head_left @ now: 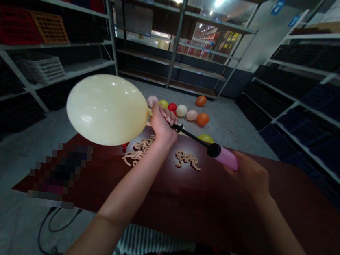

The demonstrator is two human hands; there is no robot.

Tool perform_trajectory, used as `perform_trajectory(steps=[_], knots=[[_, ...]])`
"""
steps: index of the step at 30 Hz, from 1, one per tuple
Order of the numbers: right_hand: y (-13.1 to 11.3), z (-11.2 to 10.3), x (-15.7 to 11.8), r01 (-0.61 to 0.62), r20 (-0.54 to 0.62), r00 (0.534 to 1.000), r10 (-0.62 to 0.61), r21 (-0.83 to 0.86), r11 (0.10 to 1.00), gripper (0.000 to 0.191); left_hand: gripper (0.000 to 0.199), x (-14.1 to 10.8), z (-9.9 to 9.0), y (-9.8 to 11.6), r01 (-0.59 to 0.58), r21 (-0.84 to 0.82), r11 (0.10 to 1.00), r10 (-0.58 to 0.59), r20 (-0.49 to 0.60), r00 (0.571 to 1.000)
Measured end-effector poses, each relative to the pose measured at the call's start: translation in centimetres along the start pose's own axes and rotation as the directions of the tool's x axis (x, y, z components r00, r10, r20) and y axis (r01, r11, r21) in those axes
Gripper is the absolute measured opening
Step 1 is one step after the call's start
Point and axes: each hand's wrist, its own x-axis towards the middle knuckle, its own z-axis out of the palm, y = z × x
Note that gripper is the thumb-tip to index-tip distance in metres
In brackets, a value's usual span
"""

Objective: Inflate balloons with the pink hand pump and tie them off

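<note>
The left hand [161,127] is closed in a firm grip around the knotless neck of a large, inflated, cream-yellow latex balloon [107,110], with the fingers [166,116] also wrapped over the black nozzle of a pink-and-black hand pump [227,157]. The balloon sits to the left of that hand, held in the air above the far left part of a dark reddish-brown wooden table [180,196]. The right hand [248,178] is at the pump's pink barrel, its fingers curled against the far end; the grip looks closed, though the barrel partly hides it. Between the hands, a thin black pump shaft [192,136] runs from the nozzle to a black collar on the barrel. Small curled beige strips, probably uninflated balloons [187,159], lie in two loose heaps on the table below the hands, and a pixelated patch [58,174] covers the table's left end. Beyond the table, inflated balloons in pink, yellow, red, cream, peach and orange [181,111] lie on the grey concrete floor [234,130]. Metal shelving units [173,62] stand left, right and far, holding red, orange and white plastic crates [11,25] on the left and dark blue crates [328,108] on the right. A black cable [54,229] lies on the floor near the table's near edge.
</note>
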Motion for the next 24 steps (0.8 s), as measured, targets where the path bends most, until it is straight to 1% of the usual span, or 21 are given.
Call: perform_trajectory(steps=[3,7,8,13,15,17,19,22,24], knots=[[0.3,0.1,-0.7,-0.029,0.019,0.999,0.028,0.021,0.999,0.040,0.062,-0.3,0.3,-0.4,-0.003,-0.016,1.000,0.004,0.044,0.999],[-1.5,-0.9,-0.1,-0.038,0.035,0.999,0.037,0.042,0.998,0.042,0.059,-0.1,0.1,-0.2,-0.012,-0.022,1.000,0.012,0.012,1.000],[-2.1,-1.4,0.4,-0.033,0.040,0.999,0.031,0.042,0.999,0.041,0.059,0.0,0.0,-0.2,-0.012,-0.025,1.000,0.012,0.004,1.000],[-6.1,-3.7,4.1,0.018,0.154,0.988,-0.015,-0.022,1.000,0.036,0.057,-0.4,-0.2,-1.1,0.010,-0.035,0.999,-0.011,-0.024,1.000],[-7.7,-4.3,5.6,0.067,0.197,0.979,-0.058,-0.039,0.997,0.033,0.057,-0.6,-0.2,-1.4,0.021,-0.042,0.999,-0.023,-0.036,0.999],[-8.9,-4.5,6.6,0.092,0.187,0.979,-0.082,-0.045,0.995,0.033,0.056,-0.7,-0.2,-1.4,0.023,-0.051,0.998,-0.025,-0.025,0.999],[-9.8,-4.3,7.1,0.110,0.151,0.983,-0.103,-0.036,0.993,0.035,0.056,-0.5,-0.1,-1.0,0.016,-0.053,0.998,-0.016,0.004,1.000],[-10.3,-3.5,7.0,0.120,0.097,0.988,-0.119,-0.005,0.993,0.038,0.057,-0.1,-0.1,-0.2,0.016,-0.035,0.999,-0.015,0.022,1.000],[-10.1,-2.7,6.4,0.104,0.077,0.992,-0.105,0.018,0.994,0.041,0.057,0.1,-0.1,0.1,0.018,-0.020,1.000,-0.018,0.017,1.000]])
